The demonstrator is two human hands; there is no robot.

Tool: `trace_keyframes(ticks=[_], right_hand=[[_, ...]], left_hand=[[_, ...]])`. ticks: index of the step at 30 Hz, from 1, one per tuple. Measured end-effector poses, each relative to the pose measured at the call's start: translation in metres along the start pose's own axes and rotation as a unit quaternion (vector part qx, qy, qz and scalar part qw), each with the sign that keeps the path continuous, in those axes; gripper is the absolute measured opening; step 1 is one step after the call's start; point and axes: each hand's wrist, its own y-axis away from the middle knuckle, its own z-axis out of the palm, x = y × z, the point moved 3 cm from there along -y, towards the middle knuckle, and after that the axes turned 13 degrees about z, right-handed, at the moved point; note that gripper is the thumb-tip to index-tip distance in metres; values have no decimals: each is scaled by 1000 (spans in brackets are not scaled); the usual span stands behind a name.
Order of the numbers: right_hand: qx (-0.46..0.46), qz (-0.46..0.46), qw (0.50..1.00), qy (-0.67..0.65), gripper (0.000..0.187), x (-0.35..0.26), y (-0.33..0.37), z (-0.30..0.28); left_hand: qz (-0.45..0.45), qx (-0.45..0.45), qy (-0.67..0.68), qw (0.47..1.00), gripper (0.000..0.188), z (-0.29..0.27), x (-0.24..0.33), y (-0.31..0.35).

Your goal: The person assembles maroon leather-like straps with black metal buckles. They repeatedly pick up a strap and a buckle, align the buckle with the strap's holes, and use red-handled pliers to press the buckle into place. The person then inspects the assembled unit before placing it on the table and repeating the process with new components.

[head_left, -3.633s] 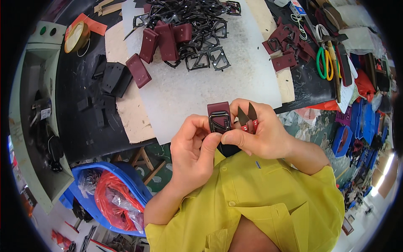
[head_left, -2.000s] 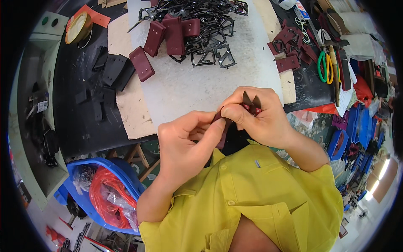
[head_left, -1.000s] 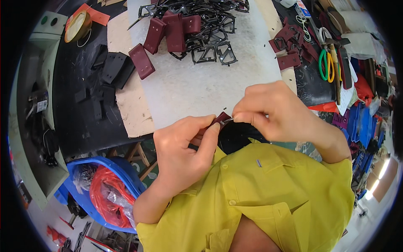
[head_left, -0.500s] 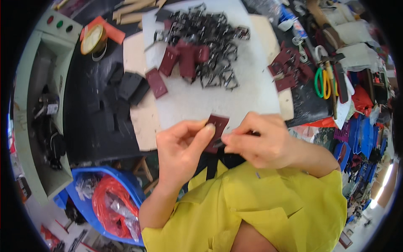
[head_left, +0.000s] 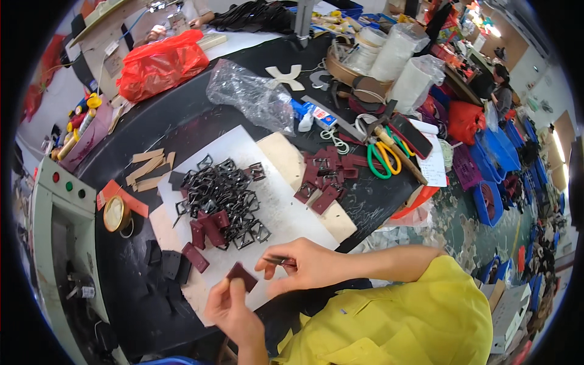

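Note:
My left hand (head_left: 236, 313) pinches a small maroon leather piece (head_left: 243, 277) between thumb and fingers, above the near edge of the white sheet (head_left: 277, 225). Just to its right, my right hand (head_left: 307, 264) is closed around a slim dark metal tool (head_left: 280, 260), whose exact kind I cannot make out. The tool and the leather piece are apart. Beyond my hands, a heap of black metal buckles (head_left: 228, 191) lies on the sheet. Several maroon leather pieces (head_left: 210, 228) rest against the near side of the heap.
Black pieces (head_left: 175, 266) lie left of the sheet, near an open tub (head_left: 115, 213). More maroon pieces (head_left: 325, 173) are heaped on the right. Scissors with green and yellow handles (head_left: 383, 159), a phone (head_left: 410, 135) and a plastic bag (head_left: 249, 94) lie farther off.
The view has swung, bringing more of the far table and room into sight. My right hand has drawn the dark tool away from the leather piece, which my left hand still holds.

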Motion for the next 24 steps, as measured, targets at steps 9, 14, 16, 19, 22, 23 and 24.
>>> trace_keyframes(ticks=[9, 14, 16, 19, 22, 23, 24], right_hand=[[23, 12, 984, -174, 17, 8, -7, 22], [71, -15, 997, 40, 12, 11, -9, 12], [73, -41, 988, 128, 14, 7, -5, 0], [3, -74, 971, 226, 20, 7, -7, -1], [125, -145, 940, 284, 34, -4, -1, -3], [163, -174, 916, 323, 40, -7, 1, -5], [205, -201, 888, 359, 46, -10, 4, -6]], left_hand=[[100, -34, -75, 991, 19, 8, -5, 15], [80, -159, -123, 976, 30, -5, -3, 17], [84, -206, -158, 962, 39, -2, 7, 8], [-116, -240, -133, 955, 23, -12, 2, 1], [-212, -137, -58, 966, 16, -16, 0, -2], [-210, -123, -61, 968, 15, -19, -2, -3], [-208, -109, -63, 970, 15, -21, -4, -3]])
